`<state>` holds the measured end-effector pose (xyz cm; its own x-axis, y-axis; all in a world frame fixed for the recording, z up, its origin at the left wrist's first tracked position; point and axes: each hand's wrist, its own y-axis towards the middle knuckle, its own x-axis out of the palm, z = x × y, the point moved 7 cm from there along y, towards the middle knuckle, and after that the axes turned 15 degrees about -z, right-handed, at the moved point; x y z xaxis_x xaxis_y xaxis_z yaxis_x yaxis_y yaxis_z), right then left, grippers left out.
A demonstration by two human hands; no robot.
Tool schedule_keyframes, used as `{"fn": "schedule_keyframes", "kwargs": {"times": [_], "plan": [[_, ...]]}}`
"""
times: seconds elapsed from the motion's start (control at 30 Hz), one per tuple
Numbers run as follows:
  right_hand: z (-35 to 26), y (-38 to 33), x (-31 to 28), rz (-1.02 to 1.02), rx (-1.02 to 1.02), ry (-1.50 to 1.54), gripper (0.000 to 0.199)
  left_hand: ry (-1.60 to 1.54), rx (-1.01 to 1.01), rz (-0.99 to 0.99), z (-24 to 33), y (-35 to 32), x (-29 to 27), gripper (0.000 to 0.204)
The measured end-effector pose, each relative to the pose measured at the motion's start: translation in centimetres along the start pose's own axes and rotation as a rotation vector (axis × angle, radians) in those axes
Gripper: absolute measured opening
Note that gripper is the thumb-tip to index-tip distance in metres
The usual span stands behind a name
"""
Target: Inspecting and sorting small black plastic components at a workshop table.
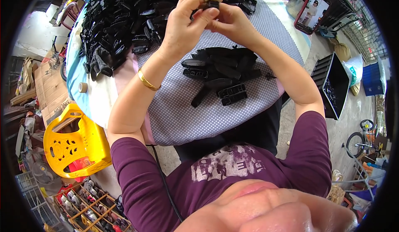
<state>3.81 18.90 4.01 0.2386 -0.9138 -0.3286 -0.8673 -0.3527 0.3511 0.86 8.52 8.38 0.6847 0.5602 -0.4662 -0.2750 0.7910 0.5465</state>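
Above the far part of the table, both my hands come together around a small black plastic piece, mostly covered by the fingers. My left hand is closed on it, with thumb and bent fingers around its near side. My right hand pinches at the same piece from the right; its fingertips are partly hidden behind the left hand. Below them, a small heap of black plastic parts lies on the dotted grey cloth. A much larger pile of similar black pieces spreads over the far left of the table.
A dark glove and a tape roll lie at the table's left. A yellow plastic chair stands beside it. On the right are a phone with a lit screen, a black crate and a blue bin.
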Motion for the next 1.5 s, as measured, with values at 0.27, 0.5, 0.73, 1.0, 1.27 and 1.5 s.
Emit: {"fn": "schedule_keyframes", "kwargs": {"times": [0.27, 0.5, 0.73, 1.0, 1.27, 1.5], "plan": [[-4.4, 1.4, 1.3, -0.109, -0.217, 0.543, 0.094, -0.111, -0.095, 0.071, 1.0, -0.4, 0.0, 0.017], [-6.0, 2.9, 3.3, 0.094, -0.208, 0.356, 0.084, -0.22, 0.005, 0.114, 3.9, -0.2, -0.9, 0.022], [-9.6, 1.7, 4.0, 0.161, -0.38, 0.257, 0.058, -0.006, 0.044, 0.095, 6.3, -1.2, -1.4, 0.021], [-6.4, 3.2, 3.3, 0.218, -0.255, 0.49, 0.041, -0.296, -0.209, 0.215, 2.1, -1.1, -2.5, 0.024], [-1.4, -0.9, -12.8, 0.157, 0.601, -1.097, 0.034, 0.138, -0.225, -0.423, 3.7, -0.1, 5.1, 0.026], [-0.1, -0.7, -11.7, 0.185, 0.565, -0.985, 0.029, 0.263, 0.003, -0.523, 4.4, -1.0, 5.7, 0.024]]}}
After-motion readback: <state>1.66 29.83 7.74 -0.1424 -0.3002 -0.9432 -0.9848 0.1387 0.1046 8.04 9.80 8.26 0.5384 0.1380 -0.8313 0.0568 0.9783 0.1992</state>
